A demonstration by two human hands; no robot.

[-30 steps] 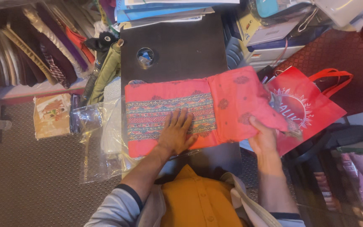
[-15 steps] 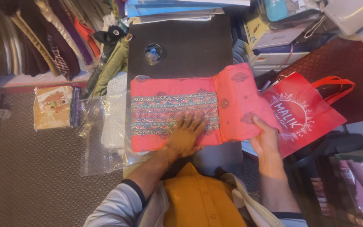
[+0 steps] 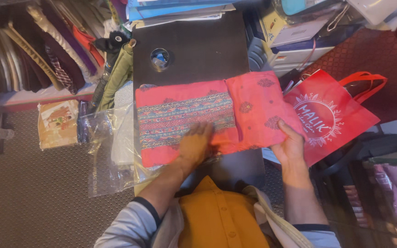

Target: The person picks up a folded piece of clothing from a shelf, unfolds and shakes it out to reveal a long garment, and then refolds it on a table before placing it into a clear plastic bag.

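The folded red cloth [image 3: 212, 119] is laid across the dark bench [image 3: 194, 50]. Since a second ago, the left hand [image 3: 194, 147] has been slid leftward, flat with fingers spread, while the right flap is now gripped by the right hand [image 3: 289, 146], beside a red bag [image 3: 331, 119].

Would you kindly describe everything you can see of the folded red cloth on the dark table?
The red cloth is a soft coral-red fabric, folded into a flat rectangle lying across the dark table. A woven multicoloured band of blue and grey patterns runs along its left half; the right half is plain with small dark embroidered motifs. The left hand presses flat on its near edge, and the right hand grips its right corner, which reaches past the table edge beside a red bag.
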